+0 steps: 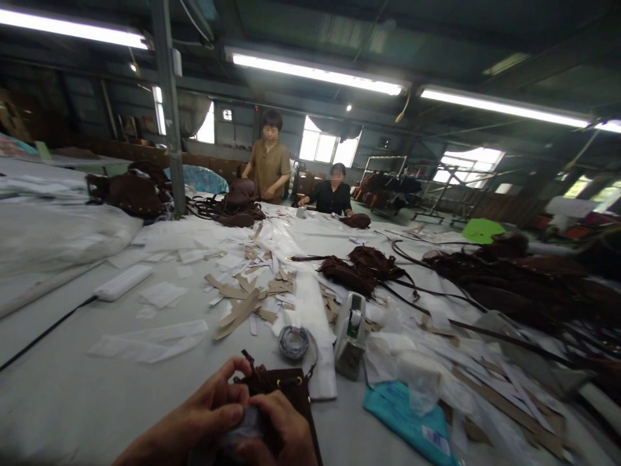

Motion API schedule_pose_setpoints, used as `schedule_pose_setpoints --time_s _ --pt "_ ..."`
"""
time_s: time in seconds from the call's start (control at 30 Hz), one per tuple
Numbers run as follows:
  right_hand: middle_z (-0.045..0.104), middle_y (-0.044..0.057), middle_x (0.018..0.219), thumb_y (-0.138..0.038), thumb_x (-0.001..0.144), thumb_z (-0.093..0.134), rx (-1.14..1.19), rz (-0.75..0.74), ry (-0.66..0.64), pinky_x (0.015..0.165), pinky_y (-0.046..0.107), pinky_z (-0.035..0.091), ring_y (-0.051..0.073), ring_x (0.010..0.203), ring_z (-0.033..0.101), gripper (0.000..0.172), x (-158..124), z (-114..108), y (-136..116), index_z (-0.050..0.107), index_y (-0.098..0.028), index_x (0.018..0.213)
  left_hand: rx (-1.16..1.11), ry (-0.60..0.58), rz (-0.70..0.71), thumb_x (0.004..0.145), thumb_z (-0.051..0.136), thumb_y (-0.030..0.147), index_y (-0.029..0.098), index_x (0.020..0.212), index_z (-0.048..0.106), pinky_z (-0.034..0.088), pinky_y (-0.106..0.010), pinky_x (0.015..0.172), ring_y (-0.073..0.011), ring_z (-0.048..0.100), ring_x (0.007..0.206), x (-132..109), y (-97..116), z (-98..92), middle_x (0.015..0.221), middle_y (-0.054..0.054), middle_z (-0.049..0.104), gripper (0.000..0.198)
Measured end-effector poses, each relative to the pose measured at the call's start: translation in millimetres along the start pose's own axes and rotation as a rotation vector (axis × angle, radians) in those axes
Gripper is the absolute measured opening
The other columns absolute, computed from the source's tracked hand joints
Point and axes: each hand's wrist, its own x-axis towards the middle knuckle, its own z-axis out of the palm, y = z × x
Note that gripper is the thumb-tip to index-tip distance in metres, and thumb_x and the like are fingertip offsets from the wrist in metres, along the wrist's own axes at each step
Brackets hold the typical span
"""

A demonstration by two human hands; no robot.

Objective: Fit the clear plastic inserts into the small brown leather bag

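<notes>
At the bottom, my left hand (pixel 213 402) is closed, thumb and fingertips pressed together at the edge of a crumpled, greyish see-through wrapping (pixel 248 422). My right hand (pixel 286 424) curls round the other side of the same wrapping. Directly behind them lies a dark brown drawstring bag (pixel 295 383) with metal eyelets, partly covered by my hands. Whatever is inside the wrapping is blurred and hidden by my fingers. Just beyond the bag sits a grey coiled roll (pixel 293 342), and a tape dispenser (pixel 353 333) stands to its right.
Paper strips (pixel 242 310) litter the middle. Brown fringed bags (pixel 361 268) lie beyond, with a larger brown pile (pixel 509 278) at right. A turquoise packet (pixel 407 417) is near right. A metal post (pixel 169 110) rises at left. Two people (pixel 269 162) are at the far end.
</notes>
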Motion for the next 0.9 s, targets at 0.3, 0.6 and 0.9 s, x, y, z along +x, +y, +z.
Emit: schedule_pose_setpoints --time_s 0.3,0.6,0.9 --pt "0.063 0.003 0.073 -0.070 0.075 0.060 0.084 0.144 -0.065 0.055 0.023 0.046 0.016 0.064 0.061 0.054 5 -4 -5 0.074 -0.020 0.089 0.170 -0.066 0.001 0.079 0.069 0.051 0.031 0.127 0.030 0.031 -0.015 0.046 -0.0067 0.045 0.054 -3 9 7.4 0.083 0.002 0.058 0.065" --pt "0.066 0.005 0.064 -0.067 0.089 0.038 -0.218 -0.255 0.118 0.049 0.021 0.049 0.015 0.053 0.063 0.059 8 10 -1 0.070 -0.018 0.086 0.115 -0.051 -0.061 0.074 0.075 0.048 0.027 0.130 0.037 0.039 -0.019 0.055 -0.0109 0.052 0.063 -7 10 -5.1 0.081 0.001 0.057 0.071" --pt "0.068 0.004 0.068 -0.052 0.091 0.049 -0.279 -0.292 0.181 0.054 0.021 0.051 0.015 0.059 0.066 0.037 15 10 -6 0.068 -0.020 0.086 0.585 0.092 -0.031 0.082 0.062 0.054 0.028 0.106 0.069 0.045 -0.037 0.100 -0.0278 0.057 0.110 -19 -3 -30.5 0.113 -0.005 0.067 0.036"
